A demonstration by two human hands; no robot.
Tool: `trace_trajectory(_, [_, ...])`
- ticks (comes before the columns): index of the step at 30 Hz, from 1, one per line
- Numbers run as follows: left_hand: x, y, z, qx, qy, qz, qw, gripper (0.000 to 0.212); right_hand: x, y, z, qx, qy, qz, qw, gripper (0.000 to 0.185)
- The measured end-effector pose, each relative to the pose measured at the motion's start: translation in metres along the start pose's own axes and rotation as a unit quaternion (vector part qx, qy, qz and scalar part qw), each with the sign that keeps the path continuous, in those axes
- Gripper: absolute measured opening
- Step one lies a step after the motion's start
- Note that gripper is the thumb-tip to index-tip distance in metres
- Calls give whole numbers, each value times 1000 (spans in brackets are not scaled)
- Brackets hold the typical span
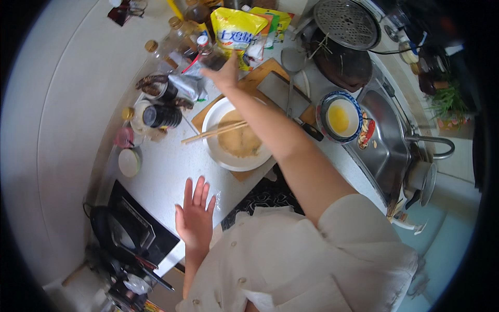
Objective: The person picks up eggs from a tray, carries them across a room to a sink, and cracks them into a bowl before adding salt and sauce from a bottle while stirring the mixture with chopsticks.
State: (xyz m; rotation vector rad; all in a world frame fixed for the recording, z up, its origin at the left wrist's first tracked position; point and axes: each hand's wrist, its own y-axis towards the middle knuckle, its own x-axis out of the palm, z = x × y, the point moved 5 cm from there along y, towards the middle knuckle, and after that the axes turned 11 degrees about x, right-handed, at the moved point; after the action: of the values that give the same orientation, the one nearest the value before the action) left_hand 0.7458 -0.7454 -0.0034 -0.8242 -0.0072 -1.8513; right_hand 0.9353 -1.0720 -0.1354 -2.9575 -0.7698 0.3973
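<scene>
My right hand (226,74) reaches over the counter with fingers spread, close by a dark-filled bottle with a white cap (210,54) and a yellow seasoning pouch (234,31); whether it touches either cannot be told. Palm up and empty, my left hand (195,218) is held above the counter's front part. Between the hands stands a white bowl (209,154) with a tan mixture (239,140), wooden chopsticks (212,132) lying across its rim. Under the bowl is a wooden cutting board (269,70), with a cleaver (284,93) at its right.
Several bottles (156,54) and a black-lidded jar (158,116) line the back left. A small bowl of yellow liquid (338,119) sits in a blue-rimmed bowl beside the steel sink (386,156). Lower left is a stove (156,230) with a black pan (105,230). A dark pot (343,66) stands back right.
</scene>
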Motion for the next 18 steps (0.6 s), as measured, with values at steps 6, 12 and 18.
trace_trajectory(6, [25, 13, -16, -41, -169, -7, 985, 83, -128, -85, -48, 7, 169, -130, 977, 26])
trace_trajectory(12, [90, 28, -41, -94, -238, -110, 960, 88, -234, -141, -33, 19, 62, -138, 988, 13])
trace_trajectory(18, [177, 39, -61, -108, -305, -129, 938, 90, -261, -192, -120, -336, -45, -285, 896, 39])
